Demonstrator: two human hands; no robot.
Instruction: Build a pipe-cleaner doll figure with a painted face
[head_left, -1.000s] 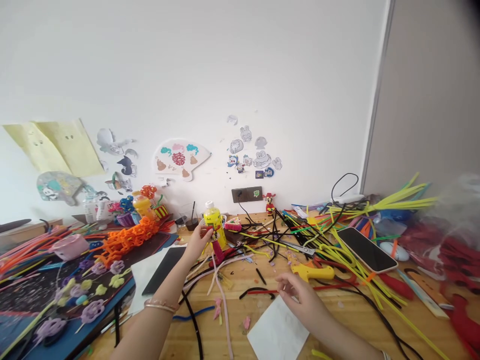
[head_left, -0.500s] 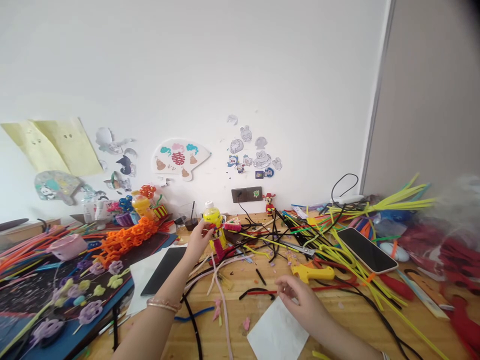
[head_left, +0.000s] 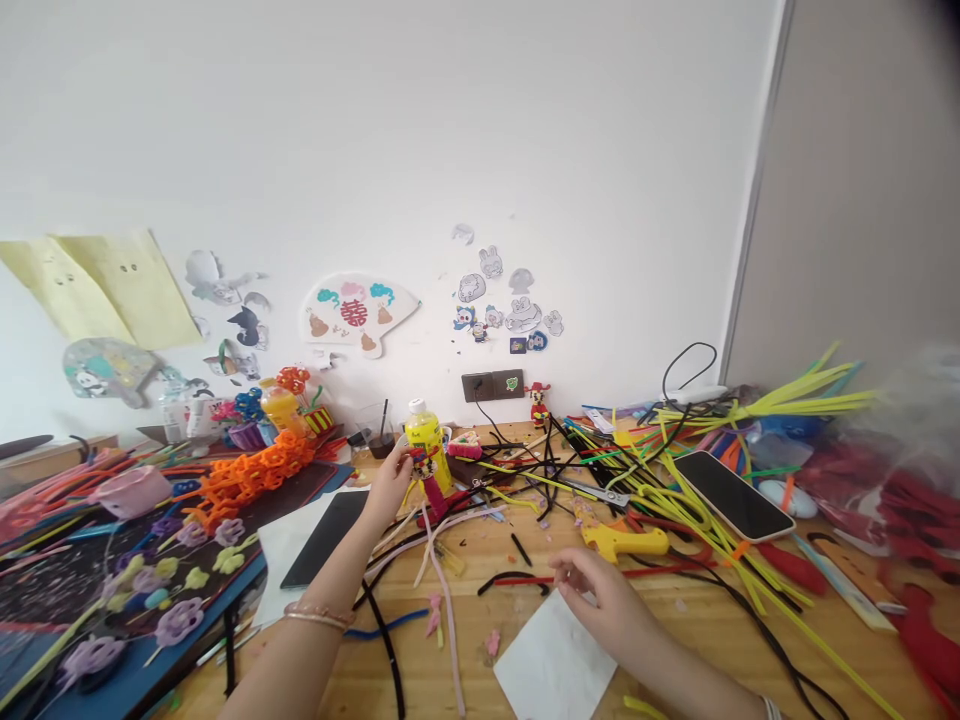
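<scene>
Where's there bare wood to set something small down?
Small patches: between the pink strip and the paper by the right hand, with a scrap inside; and between the right forearm and the red strip, nearly bare. It's crowded around the bottle and scissors, and on the mat at left.

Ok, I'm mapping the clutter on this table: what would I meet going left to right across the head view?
Pink container, orange chain, left hand, small figure at its fingertips, red-hatted figure by the wall, right hand, phone, clear plastic.
</scene>
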